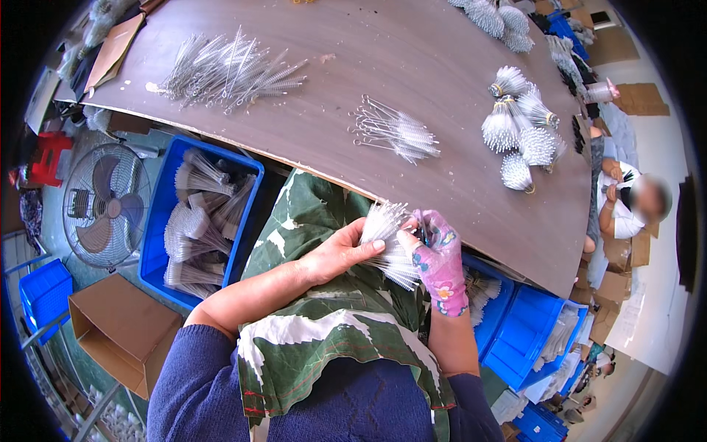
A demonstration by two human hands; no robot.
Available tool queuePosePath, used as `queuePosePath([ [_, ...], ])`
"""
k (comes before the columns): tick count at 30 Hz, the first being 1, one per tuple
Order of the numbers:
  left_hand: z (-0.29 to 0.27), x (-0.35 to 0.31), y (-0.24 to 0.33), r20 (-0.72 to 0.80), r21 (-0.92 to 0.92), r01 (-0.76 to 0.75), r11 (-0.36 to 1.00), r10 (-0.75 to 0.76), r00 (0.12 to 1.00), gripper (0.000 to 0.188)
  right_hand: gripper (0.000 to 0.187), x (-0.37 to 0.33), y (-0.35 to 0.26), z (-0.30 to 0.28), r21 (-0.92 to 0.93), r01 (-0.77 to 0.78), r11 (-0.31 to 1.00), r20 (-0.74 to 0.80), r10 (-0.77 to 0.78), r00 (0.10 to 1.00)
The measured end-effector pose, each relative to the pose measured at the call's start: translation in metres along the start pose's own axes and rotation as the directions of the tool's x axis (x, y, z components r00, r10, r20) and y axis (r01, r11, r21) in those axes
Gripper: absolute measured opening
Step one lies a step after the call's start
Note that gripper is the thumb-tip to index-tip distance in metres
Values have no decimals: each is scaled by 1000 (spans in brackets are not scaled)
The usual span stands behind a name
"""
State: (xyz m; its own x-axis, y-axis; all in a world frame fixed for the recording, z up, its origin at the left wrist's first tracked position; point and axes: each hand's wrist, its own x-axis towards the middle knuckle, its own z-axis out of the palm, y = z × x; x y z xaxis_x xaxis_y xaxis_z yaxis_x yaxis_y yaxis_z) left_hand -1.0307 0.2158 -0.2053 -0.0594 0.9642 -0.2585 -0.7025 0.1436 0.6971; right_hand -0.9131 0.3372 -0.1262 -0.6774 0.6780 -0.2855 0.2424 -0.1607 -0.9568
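The left hand (342, 250) is bare. It pinches a bunch (394, 261) of thin white brushes, with the thumb on top. The right hand (442, 258) has a pink glove with flowers on it. Its fingers are bent in close at the right side of the bunch, but I cannot tell if they pinch it. The bunch is over the lap, by the near edge of the brown table (324, 55). The apron (317, 346) is green and white.

On the table are 2 loose piles: a big pile (228, 74) at the left and a small pile (401, 132) nearer the middle. Tied bundles (537, 144) sit at the right. A blue bin (151, 254) full of brushes is left of the lap, next to a fan (107, 206).
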Motion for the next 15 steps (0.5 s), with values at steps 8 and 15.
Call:
queuePosePath([
  [8,0,-1,1,24,-34,41,999,-40,999,40,16,-5,6,-7,3,-12,1000,-19,12,1000],
  [15,-1,-2,2,86,17,88,996,-89,992,40,44,-4,-2,0,57,70,996,80,-74,994],
])
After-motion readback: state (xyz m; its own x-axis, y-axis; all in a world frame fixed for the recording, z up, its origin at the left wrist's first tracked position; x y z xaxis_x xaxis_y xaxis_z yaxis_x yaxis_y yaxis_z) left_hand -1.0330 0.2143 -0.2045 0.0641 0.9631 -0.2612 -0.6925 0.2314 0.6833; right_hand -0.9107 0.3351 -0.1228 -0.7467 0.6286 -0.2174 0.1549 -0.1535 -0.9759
